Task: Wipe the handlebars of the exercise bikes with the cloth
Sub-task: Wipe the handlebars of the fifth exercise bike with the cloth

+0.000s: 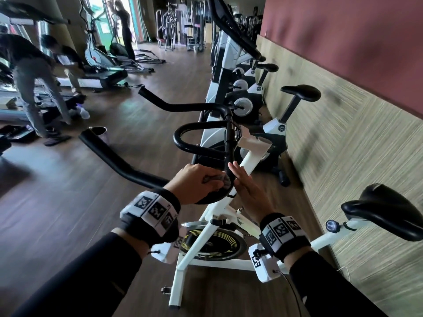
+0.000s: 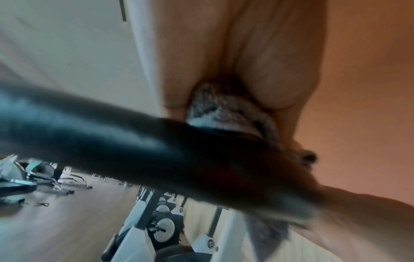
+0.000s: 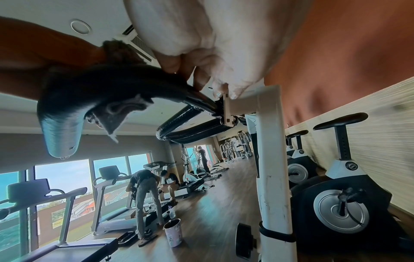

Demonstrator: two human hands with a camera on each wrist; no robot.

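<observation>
A white exercise bike stands before me with black handlebars [image 1: 128, 172] that curve left and forward. My left hand [image 1: 196, 185] grips a grey cloth [image 1: 217, 179] wrapped over the near bend of the bar. In the left wrist view the cloth [image 2: 221, 109] bunches between my fingers and the black bar [image 2: 125, 141]. My right hand [image 1: 247, 191] lies flat with straight fingers beside the bar, just right of the cloth, near the white stem [image 1: 249, 161]. The right wrist view shows the cloth [image 3: 118, 113] hanging under the bar [image 3: 186, 127].
More bikes [image 1: 242, 104] line the striped wall [image 1: 357, 161] to the right; a black saddle [image 1: 386, 209] sits near right. A bucket [image 1: 100, 131] stands on the wood floor at left. Two people [image 1: 32, 78] bend over a treadmill at far left, another stands far back.
</observation>
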